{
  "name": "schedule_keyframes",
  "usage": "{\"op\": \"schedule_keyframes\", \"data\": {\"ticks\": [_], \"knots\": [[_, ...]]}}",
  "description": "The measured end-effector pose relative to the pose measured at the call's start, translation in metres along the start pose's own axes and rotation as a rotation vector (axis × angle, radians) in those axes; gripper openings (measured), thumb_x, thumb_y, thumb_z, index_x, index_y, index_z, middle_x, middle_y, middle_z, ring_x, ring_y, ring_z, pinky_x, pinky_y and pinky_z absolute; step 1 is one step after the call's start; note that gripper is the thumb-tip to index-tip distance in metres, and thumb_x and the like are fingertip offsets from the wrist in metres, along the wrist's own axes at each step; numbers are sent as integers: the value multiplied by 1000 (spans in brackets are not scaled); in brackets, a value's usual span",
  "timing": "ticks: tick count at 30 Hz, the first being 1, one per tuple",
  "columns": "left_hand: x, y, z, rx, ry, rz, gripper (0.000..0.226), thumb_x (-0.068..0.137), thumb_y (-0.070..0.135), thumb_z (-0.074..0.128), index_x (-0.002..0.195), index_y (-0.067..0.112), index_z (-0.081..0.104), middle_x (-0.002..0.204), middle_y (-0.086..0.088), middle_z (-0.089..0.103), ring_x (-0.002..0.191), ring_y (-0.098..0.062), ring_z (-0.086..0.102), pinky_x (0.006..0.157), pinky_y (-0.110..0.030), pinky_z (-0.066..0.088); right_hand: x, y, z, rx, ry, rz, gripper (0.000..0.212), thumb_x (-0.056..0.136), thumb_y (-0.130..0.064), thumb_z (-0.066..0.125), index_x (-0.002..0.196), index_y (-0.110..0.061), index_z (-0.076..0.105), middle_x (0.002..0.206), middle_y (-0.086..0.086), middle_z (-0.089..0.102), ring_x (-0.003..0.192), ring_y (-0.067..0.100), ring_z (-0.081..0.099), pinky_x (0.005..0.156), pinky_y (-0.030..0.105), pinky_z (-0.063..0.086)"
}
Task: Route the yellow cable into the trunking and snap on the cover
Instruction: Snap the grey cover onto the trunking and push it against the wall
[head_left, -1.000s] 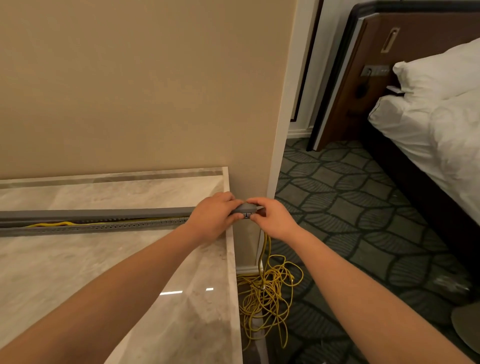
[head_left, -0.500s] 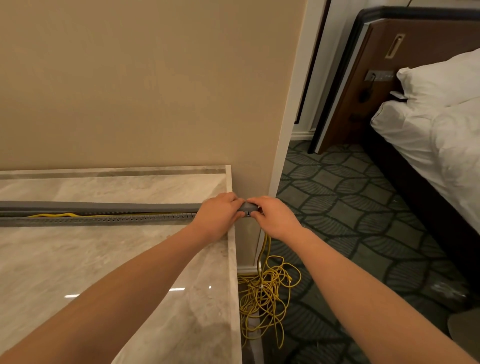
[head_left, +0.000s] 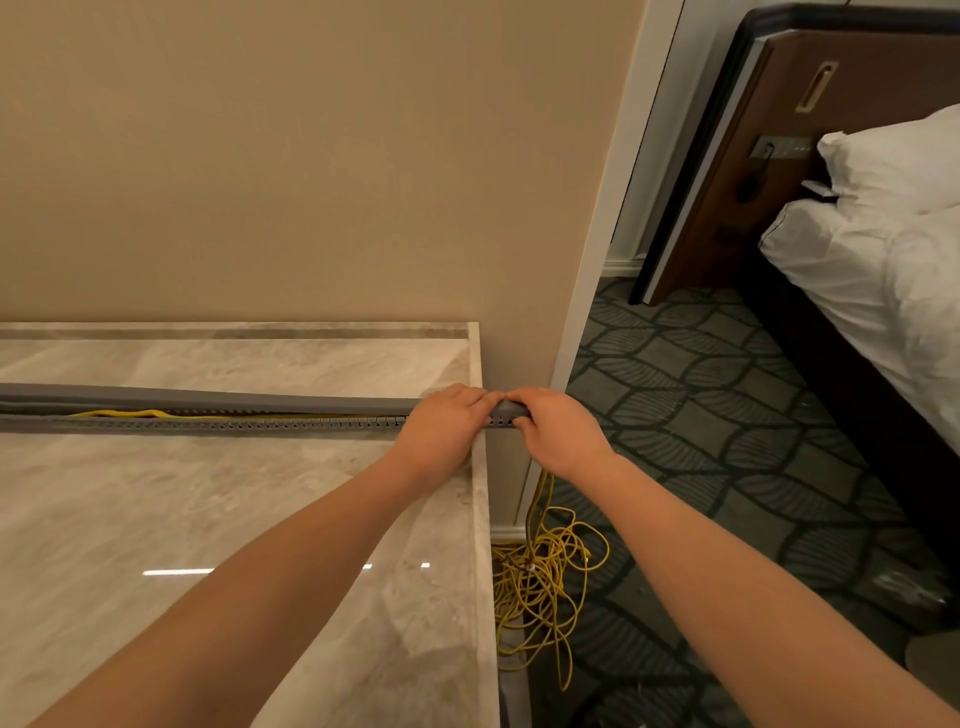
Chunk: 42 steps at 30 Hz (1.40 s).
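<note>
A long grey slotted trunking (head_left: 218, 425) lies across the marble table (head_left: 156, 499), its right end jutting past the table's edge. The grey cover (head_left: 234, 399) rests along its far side, still lifted toward the left, where the yellow cable (head_left: 124, 414) shows inside the channel. My left hand (head_left: 441, 423) presses down on the trunking and cover at the table's edge. Around the very end of the trunking my right hand (head_left: 558, 431) is closed. From under that hand the cable drops to a tangled pile (head_left: 540, 577) on the carpet.
A beige wall rises right behind the table, with a white corner trim (head_left: 597, 270) beside my hands. Patterned dark carpet (head_left: 701, 415) covers the floor to the right. A bed with white linen (head_left: 883, 249) and a wooden headboard stands at the far right.
Both hands stay clamped on the trunking's right end; my thumbs and fingers have drawn closer together over it. The view has shifted slightly.
</note>
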<state>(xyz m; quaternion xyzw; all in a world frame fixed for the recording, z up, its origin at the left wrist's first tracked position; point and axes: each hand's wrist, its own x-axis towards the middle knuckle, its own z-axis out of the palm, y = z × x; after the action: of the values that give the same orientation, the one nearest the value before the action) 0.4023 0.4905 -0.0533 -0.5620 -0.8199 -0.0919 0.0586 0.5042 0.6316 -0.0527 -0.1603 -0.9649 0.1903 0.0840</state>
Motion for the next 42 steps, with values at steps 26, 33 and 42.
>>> {"op": "schedule_keyframes", "data": {"ticks": [26, 33, 42], "knots": [[-6, 4, -4, -388, -21, -271, 93, 88, 14, 59, 152, 24, -8, 160, -11, 13, 119, -32, 55, 87, -45, 52, 49, -38, 5, -425, -356, 21, 12, 83, -27, 62, 81, -17, 55, 63, -2, 45, 62, 22, 50, 57, 32, 42], [-13, -19, -1, 10, -67, -127, 43, 97, 38, 45, 134, 17, 45, 134, -2, 50, 116, -23, 51, 96, -34, 36, 47, -41, 10, -493, -298, -3, 9, 83, -18, 62, 91, -14, 63, 78, 3, 57, 82, 27, 64, 59, 32, 43], [-19, -17, 20, 89, 92, -123, 33, 97, 35, 42, 120, 14, 54, 111, -4, 59, 98, -23, 55, 86, -34, 40, 47, -40, 11, -514, -311, -14, 12, 83, -16, 60, 76, -18, 51, 70, 0, 48, 70, 24, 54, 58, 32, 42]]}}
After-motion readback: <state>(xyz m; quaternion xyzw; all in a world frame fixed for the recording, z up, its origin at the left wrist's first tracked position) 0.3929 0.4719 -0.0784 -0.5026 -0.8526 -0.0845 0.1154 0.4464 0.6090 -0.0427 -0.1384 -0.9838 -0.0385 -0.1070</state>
